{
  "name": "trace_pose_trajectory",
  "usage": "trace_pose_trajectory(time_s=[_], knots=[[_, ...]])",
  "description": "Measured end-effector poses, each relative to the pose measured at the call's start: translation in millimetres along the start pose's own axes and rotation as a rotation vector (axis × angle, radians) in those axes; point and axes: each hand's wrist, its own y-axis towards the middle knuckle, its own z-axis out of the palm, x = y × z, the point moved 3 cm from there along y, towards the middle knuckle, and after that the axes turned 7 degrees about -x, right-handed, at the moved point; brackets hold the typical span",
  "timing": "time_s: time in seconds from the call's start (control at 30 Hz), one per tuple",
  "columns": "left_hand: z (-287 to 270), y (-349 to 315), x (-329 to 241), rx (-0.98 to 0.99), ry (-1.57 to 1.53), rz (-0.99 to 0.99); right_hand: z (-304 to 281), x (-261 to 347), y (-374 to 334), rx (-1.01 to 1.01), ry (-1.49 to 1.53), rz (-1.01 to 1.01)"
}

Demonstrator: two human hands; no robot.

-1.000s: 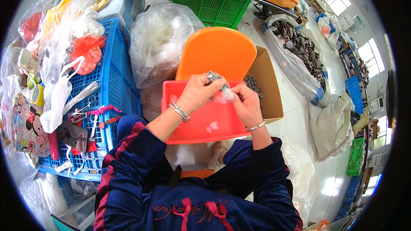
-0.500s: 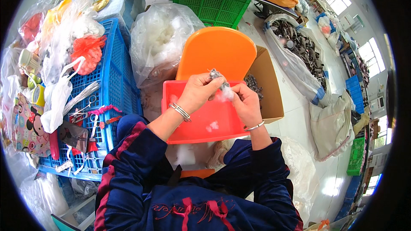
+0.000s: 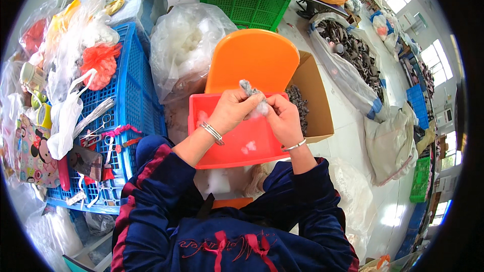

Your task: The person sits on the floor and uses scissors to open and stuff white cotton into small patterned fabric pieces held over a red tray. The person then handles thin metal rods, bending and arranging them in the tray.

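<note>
Here, both hands meet over the red plastic tray. Left hand: fingers closed, pinching a small grey fuzzy piece that sticks up above the fingertips. Right hand: fingers curled, pressing a white stuffing tuft against the piece, touching the left hand. Tray holds a few loose white tufts. Behind the tray: orange chair back. Just right: cardboard box w/ more grey pieces. Left: blue crate.
</note>
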Motion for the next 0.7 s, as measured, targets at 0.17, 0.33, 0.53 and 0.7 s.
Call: trace_pose_trajectory(time_s=[0.17,0.33,0.53,0.7], knots=[[-17.2,5.8,-19.6,-0.163,-0.056,0.006,-17.5,-8.5,8.8,0.181,0.056,0.227],[-20.4,11.4,-24.5,0.073,-0.014,0.000,-46.2,-7.7,18.0,0.074,0.134,0.327],[8.1,-2.6,8.0,0.429,0.183,-0.117,-11.0,17.4,15.0,0.129,0.126,0.220],[14.2,-5.3,13.0,0.477,0.059,-0.174,-13.2,0.7,14.0,0.136,0.168,0.186]])
